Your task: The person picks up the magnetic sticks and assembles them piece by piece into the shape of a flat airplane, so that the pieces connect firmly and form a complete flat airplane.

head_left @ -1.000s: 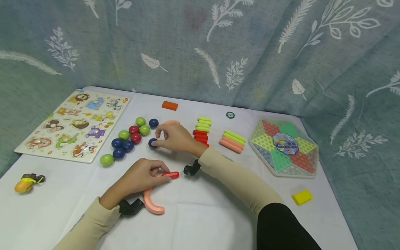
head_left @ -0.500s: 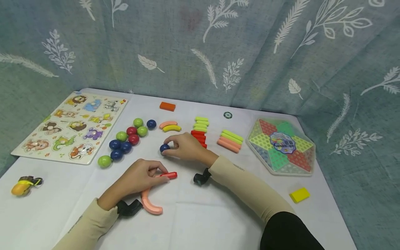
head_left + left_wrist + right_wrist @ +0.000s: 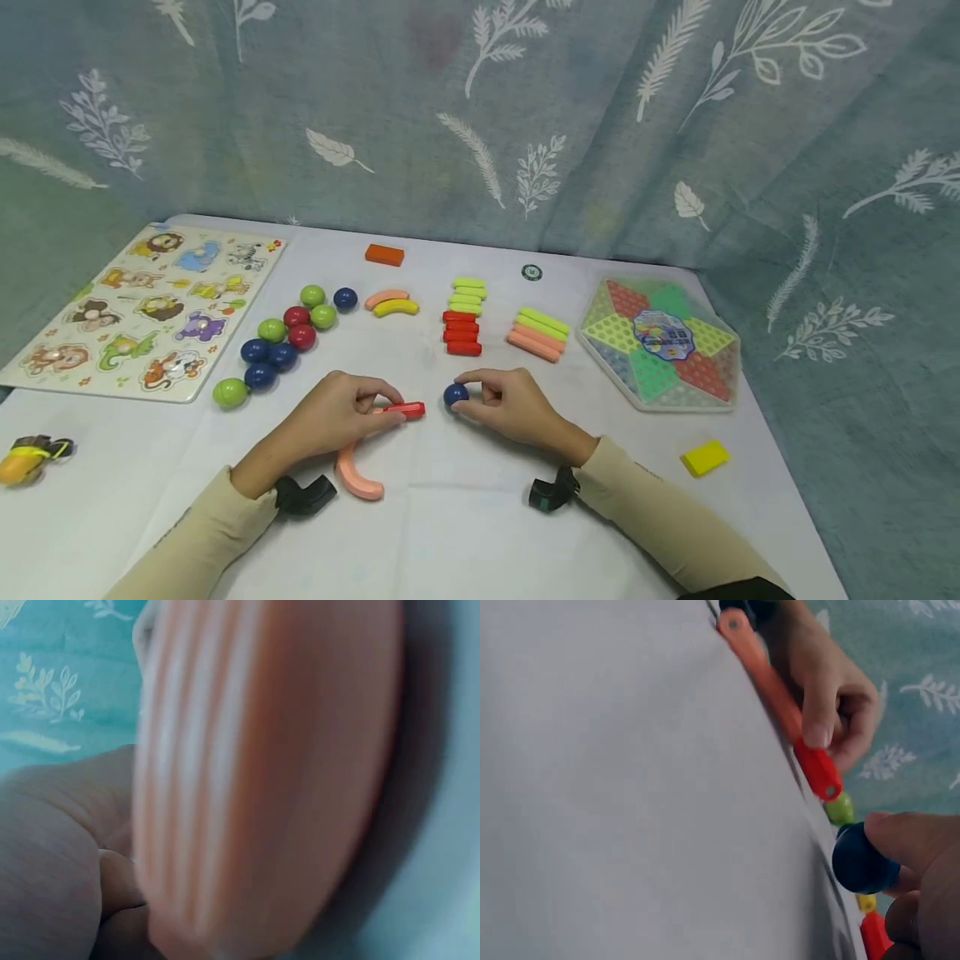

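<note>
My left hand (image 3: 339,417) pinches a short red plastic stick (image 3: 408,410) between thumb and fingers. A curved pink piece (image 3: 360,481) runs from under that hand, in line with the red stick in the right wrist view. Ribbed and blurred, the pink piece fills much of the left wrist view. My right hand (image 3: 517,406) holds a dark blue ball (image 3: 455,395) by thumb and fingertips, a short gap from the red stick's end. A small neck shows on the ball (image 3: 861,859) in the right wrist view.
Green, red and blue balls (image 3: 282,356) lie to the left. Behind are curved pieces (image 3: 396,307), red sticks (image 3: 461,337) and pink and green sticks (image 3: 534,340). An animal puzzle board (image 3: 168,283), a hexagonal game box (image 3: 600,333), and orange (image 3: 384,255) and yellow blocks (image 3: 705,458) surround them.
My right hand has carried the blue ball right and nearer to me, away from the other balls. The left hand keeps its grip on the red stick. The head view has shifted slightly.
</note>
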Motion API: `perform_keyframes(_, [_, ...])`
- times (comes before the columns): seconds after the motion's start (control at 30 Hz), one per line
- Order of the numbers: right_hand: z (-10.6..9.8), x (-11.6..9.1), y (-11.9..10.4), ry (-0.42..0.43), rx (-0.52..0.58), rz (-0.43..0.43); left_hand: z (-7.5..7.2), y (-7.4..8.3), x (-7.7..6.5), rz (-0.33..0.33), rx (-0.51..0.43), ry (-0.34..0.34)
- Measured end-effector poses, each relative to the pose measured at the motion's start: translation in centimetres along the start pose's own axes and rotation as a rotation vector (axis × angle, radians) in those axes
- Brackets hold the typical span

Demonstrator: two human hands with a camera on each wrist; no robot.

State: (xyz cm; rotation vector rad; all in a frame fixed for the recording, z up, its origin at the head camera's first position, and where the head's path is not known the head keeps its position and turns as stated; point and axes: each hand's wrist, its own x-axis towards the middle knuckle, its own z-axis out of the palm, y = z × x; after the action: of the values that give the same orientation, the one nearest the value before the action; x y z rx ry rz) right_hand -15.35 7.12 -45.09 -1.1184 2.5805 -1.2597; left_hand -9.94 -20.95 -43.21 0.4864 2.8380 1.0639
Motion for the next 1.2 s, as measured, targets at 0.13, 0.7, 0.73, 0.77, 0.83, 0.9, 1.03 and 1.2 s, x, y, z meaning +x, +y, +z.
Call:
perform_keyframes(0.13, [0.6,-0.7,-0.1,0.017,-0.004,-0.029,0.0,0.2,0.8,0.031,0.034,0.003])
perform_keyframes(0.7, [0.8,-0.7,-0.1,0.066,-0.079,-0.107,-0.3,0.7,2.3,0.063,0.157,-0.037])
perform_keyframes(0.73, [0.8,-0.7,-0.1,0.067,-0.079,-0.107,-0.6,0.7,2.1,0.040,0.182,-0.040])
perform_keyframes(0.77, [0.7,-0.8,0.0,0.068,-0.077,-0.107,-0.8,0.8,1.9,0.015,0.211,-0.041])
perform_keyframes(0.83, [0.7,-0.9,0.0,0.073,-0.079,-0.108,-1.4,1.0,1.4,-0.037,0.267,-0.034])
perform_keyframes(0.9, [0.6,-1.1,0.1,0.073,-0.075,-0.108,-1.9,1.2,0.8,-0.093,0.310,-0.031])
perform_keyframes(1.03, [0.3,-1.4,0.1,0.067,-0.058,-0.110,-2.3,1.7,-0.3,-0.163,0.360,-0.068])
perform_keyframes(1.2, [0.0,-1.6,0.2,0.050,-0.009,-0.119,-2.1,1.7,-0.7,-0.174,0.338,-0.034])
